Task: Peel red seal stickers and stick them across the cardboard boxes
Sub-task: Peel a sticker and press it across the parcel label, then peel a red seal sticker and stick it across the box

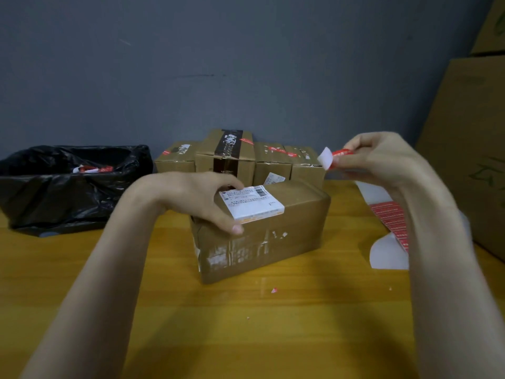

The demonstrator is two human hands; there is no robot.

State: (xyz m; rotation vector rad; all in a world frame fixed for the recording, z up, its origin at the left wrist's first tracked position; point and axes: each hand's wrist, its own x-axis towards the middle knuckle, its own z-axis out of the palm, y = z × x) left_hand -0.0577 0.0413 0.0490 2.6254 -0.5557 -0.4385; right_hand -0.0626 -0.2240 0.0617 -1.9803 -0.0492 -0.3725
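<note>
A taped brown cardboard box [273, 236] with a white shipping label [252, 203] on top lies in the middle of the wooden table [218, 324]. My left hand [196, 198] grips the box's upper left end, thumb on the front face. My right hand [382, 160] is raised at the right, above the table, pinching a red seal sticker [337, 155] whose white backing [325, 157] curls away at its left end. A sheet of red stickers [390, 217] on white backing lies on the table at the right, partly hidden by my right forearm.
Several smaller cardboard boxes [232, 157] with red stickers stand in a row behind the near box, against the grey wall. A black rubbish bag [54, 187] holding red and white scraps sits at the left. Large cartons [470, 149] are stacked at the right. A red scrap [274, 290] lies near the front.
</note>
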